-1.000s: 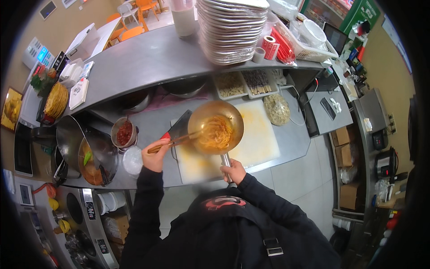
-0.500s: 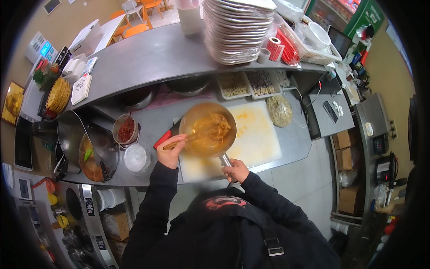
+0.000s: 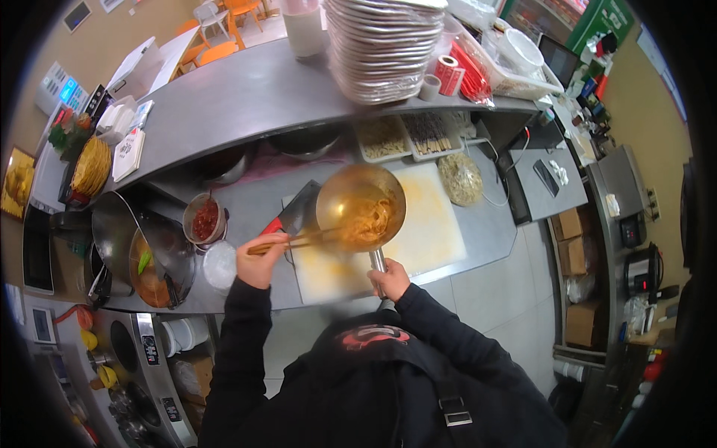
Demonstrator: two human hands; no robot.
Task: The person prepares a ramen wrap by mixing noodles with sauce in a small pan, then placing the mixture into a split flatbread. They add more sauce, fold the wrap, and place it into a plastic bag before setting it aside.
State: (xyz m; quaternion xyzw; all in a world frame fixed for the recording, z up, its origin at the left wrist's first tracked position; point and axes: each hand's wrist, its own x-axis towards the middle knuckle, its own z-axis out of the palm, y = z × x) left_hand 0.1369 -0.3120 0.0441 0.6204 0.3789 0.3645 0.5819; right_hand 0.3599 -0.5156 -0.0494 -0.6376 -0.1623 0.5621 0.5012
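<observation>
My right hand (image 3: 389, 279) grips the metal handle of a round steel bowl-shaped pan (image 3: 342, 196) held over a white cutting board (image 3: 433, 231). Orange noodles (image 3: 371, 222) lie in the pan's lower right part. My left hand (image 3: 261, 259) holds long wooden chopsticks (image 3: 299, 240) whose tips reach into the noodles. A cleaver with a red handle (image 3: 293, 215) lies on the board just left of the pan.
A small pot of red sauce (image 3: 205, 220) and a white lidded tub (image 3: 219, 265) stand left of the board. A pan of orange broth (image 3: 153, 265) sits at far left. Trays of ingredients (image 3: 407, 134) and a bag of noodles (image 3: 461, 179) lie behind; stacked plates (image 3: 385, 45) stand on the upper counter.
The pan has stayed over the board while my left hand worked the chopsticks in the noodles, shifting slightly right and down. The noodles have gathered toward the pan's right side.
</observation>
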